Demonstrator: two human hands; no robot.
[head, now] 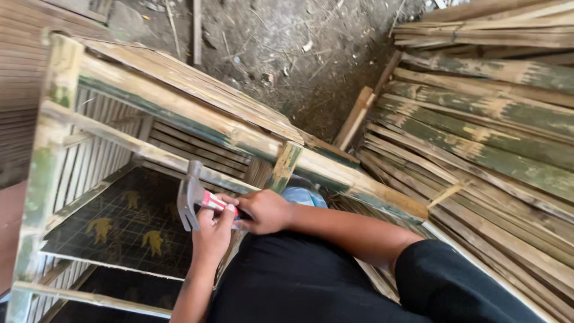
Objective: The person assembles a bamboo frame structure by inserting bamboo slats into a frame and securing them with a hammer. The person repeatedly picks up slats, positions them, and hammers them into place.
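We see both arms reach forward from the bottom of the view and meet near the middle, over the person's black-clothed lap. The right hand (266,210) comes in from the right on a bent forearm, its fingers wrapped around the handle of a claw hammer (197,200). The left hand (212,233) rises from below, palm turned toward us, its fingers closed around the same handle just behind the head. So both hands hold the hammer, neither one open.

Largest before us is a bamboo frame (197,113), a cage-like box of split, weathered poles, pale tan with green streaks and rough, fibrous edges. Thin slats (89,161) line its sides in close rows. Inside it lies a dark panel (128,224), black with a fine grid and yellowish figures.

To the right, a stack of split bamboo strips (484,131) lies on the ground, long, flat and green-mottled. Beyond the frame we see bare dirt ground (281,54), dark and littered with chips and splinters.

The hammer has a grey metal head with a curved claw and a red-and-white handle; it sits just beside a frame rail, whether touching we cannot tell.
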